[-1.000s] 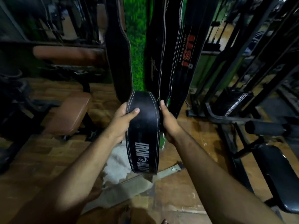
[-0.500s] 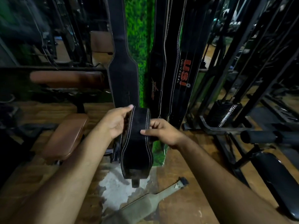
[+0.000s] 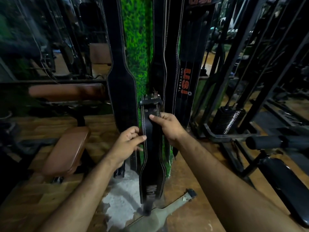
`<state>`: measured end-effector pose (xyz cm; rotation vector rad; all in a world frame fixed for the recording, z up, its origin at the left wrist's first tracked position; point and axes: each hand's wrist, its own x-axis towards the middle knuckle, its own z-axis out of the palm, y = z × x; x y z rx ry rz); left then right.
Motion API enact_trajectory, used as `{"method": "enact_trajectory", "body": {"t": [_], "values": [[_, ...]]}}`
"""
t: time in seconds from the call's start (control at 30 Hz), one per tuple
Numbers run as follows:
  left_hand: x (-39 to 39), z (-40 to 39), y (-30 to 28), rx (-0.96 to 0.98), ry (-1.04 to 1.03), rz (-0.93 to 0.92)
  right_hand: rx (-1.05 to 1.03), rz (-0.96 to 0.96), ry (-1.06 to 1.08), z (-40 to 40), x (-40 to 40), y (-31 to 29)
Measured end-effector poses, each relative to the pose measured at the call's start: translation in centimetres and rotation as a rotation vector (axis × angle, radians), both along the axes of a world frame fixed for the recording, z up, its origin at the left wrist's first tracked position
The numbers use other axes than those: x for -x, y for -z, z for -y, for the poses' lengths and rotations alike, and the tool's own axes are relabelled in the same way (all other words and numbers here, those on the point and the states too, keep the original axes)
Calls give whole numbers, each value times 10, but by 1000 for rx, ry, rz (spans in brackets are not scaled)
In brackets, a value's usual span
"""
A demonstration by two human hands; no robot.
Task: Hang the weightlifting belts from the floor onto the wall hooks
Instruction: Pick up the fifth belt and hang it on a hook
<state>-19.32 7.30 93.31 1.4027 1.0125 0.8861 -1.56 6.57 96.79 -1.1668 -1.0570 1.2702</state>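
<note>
The fingers of the right hand (image 3: 168, 126) were curled round the narrow upper strap of a black belt (image 3: 152, 153), thumb pressed flat on its face just below the rivets. The left hand (image 3: 127, 144) pinched the same strap a little lower at its left edge, thumb in front, fingers tucked behind. Both hands gripped it firmly.

The belt hung upright between them, long axis vertical. Its buckle end (image 3: 151, 101) pointed up; the wider padded part with pale lettering pointed down, its tip close above the floor (image 3: 189, 168), though contact was too blurred to judge.

Directly behind it, other belts already hung against a green grass-textured wall strip (image 3: 136, 47): a plain black hanging belt (image 3: 121, 91) to the left and a red-lettered USI belt (image 3: 184, 81) to the right, both vertical and crowding the held one on either side. An olive belt (image 3: 167, 210) lay on the floor beneath, over a patch of bare grey concrete.

A brown padded bench (image 3: 66, 149) stood near on the left. On the right stood a black machine frame with a weight stack (image 3: 229, 119), and a black padded seat (image 3: 287, 185) further out.
</note>
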Motion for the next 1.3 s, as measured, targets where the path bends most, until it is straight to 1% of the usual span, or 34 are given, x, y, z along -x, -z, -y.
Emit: {"method": "enact_trajectory", "body": {"t": [0.1,0.17,0.3,0.37,0.47,0.5,0.67,0.77,0.83,0.93,1.0,1.07,1.13,1.2,1.27,1.3], "values": [[-9,-7,-24,29,-78,116,-110,81,-8,8,-1,0],[-20,-10,-48,-49,-107,172,-145,115,-6,10,-3,-7],[-41,-14,-82,-179,-144,202,-148,90,-37,12,-11,-36],[-48,-13,-93,-230,-127,219,-177,170,-11,12,-16,-47],[-56,-11,-107,-297,-137,211,-328,339,58,8,-24,-60],[-59,-11,-113,-313,-147,212,-375,354,84,7,-26,-67],[-75,-9,-148,-332,-172,260,-542,209,119,-2,-31,-118],[-87,-9,-167,-459,-259,183,-544,47,172,-13,-31,-156],[-92,-10,-180,-556,-325,178,-545,-35,168,-20,-31,-174],[-96,-14,-184,-599,-360,173,-553,-106,183,-27,-31,-194],[-100,-12,-168,-571,-334,140,-542,-194,221,-32,-33,-205],[-104,-6,-143,-483,-302,106,-534,-250,275,-37,-39,-208],[-104,-3,-115,-390,-253,69,-513,-273,326,-40,-44,-203],[-98,6,-97,-331,-192,-9,-496,-278,345,-41,-47,-194],[-87,11,-87,-268,-80,-44,-496,-303,347,-41,-49,-190],[-81,12,-91,-227,-16,-67,-497,-321,340,-41,-50,-192]]}}
